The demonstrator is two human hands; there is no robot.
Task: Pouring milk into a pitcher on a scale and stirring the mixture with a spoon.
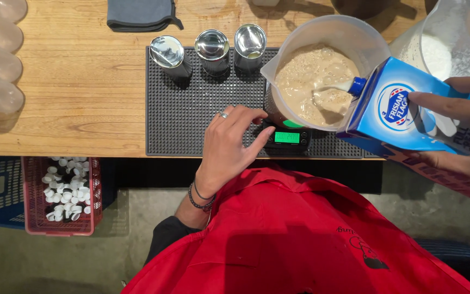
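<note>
Wooden table (82,81): runs across the upper part of the view, its near edge toward the person. A red apron (300,239) fills the lower middle.

Black rubber mat (191,114): lies on the table against the near edge, right of centre.

Clear plastic jug (322,71): stands at the mat's right end on a small digital scale (286,137) with a lit green display. It holds frothy beige liquid.

Blue milk carton (393,109): tilted above the table's near right edge, its spout over the jug rim, a white stream running into the liquid. Right hand (452,103): grip clenched around the carton, fingers across its face.

Second clear container (452,38): far right corner, white powder inside.

Red basket (63,196): on the floor below the table's near left edge, holding white caps, with a blue crate (4,190) just beside it.

Left hand (229,147): over the near edge of the mat, fingers loose and released, gripping nothing, fingertips touching the scale and the jug's base. A ring and dark wrist bands are worn.

Grey cloth (140,13): folded, at the far edge.

Three metal cans (213,46): upright in a row along the mat's far edge, left of the jug.
</note>
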